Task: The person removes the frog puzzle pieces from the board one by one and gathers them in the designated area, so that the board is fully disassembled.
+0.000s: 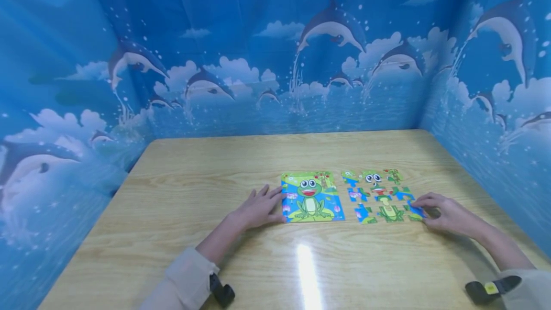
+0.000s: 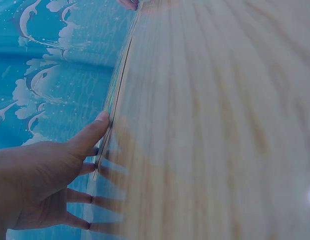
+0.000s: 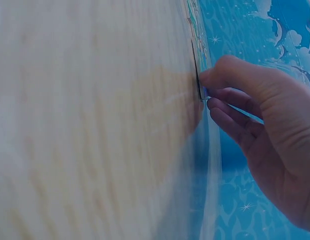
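Note:
A square frog picture board [image 1: 313,197] lies on the table, showing a green frog on blue. At its left edge rests my left hand [image 1: 259,208], fingers spread and thumb against the lower left corner. To the right lie several jigsaw pieces of the same frog, such as the belly piece [image 1: 391,213], set out in loose rows with gaps. My right hand [image 1: 447,214] pinches the lower right puzzle piece [image 1: 415,211] between thumb and fingers at its outer edge. In the right wrist view the thumb [image 3: 214,75] presses on this piece, which lies low at the tabletop.
The wooden table [image 1: 206,171] reaches back to a blue dolphin-print curtain [image 1: 241,51] that also hangs along both sides. A bright light reflection [image 1: 307,276] shows on the tabletop in front of the board.

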### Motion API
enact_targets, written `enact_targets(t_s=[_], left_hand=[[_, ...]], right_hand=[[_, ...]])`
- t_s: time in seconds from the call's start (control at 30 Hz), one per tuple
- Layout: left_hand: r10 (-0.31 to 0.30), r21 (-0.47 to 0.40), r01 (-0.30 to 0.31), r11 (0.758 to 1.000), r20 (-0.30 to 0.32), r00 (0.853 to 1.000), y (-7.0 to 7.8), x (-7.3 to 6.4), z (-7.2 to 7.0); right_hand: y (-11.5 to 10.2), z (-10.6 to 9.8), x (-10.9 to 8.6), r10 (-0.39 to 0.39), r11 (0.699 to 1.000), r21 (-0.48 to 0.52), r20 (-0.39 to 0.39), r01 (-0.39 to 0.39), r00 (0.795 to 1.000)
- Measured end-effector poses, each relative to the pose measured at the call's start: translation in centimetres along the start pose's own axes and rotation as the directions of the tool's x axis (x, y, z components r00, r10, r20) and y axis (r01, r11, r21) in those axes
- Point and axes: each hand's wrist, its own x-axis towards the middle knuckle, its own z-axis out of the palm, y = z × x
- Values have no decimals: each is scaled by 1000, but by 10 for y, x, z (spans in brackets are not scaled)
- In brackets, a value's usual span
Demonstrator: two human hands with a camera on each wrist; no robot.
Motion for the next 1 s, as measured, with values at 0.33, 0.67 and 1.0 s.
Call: enact_targets(t_s=[0.33,0.67,1.0], left_hand=[[1,-5,-1,1000,-4,1000,1,2,0],[10,-15,-10,1000,-5,1000,3,2,-1],[3,-10,-3,1000,-24,1000,-1,0,0]], right_hand=[[0,-2,-2,21,1000,5,20,-21,1000],[-6,-11,1,126,990,64,29,-128,992],[-30,-20,43,67,993,93,16,-68,998]])
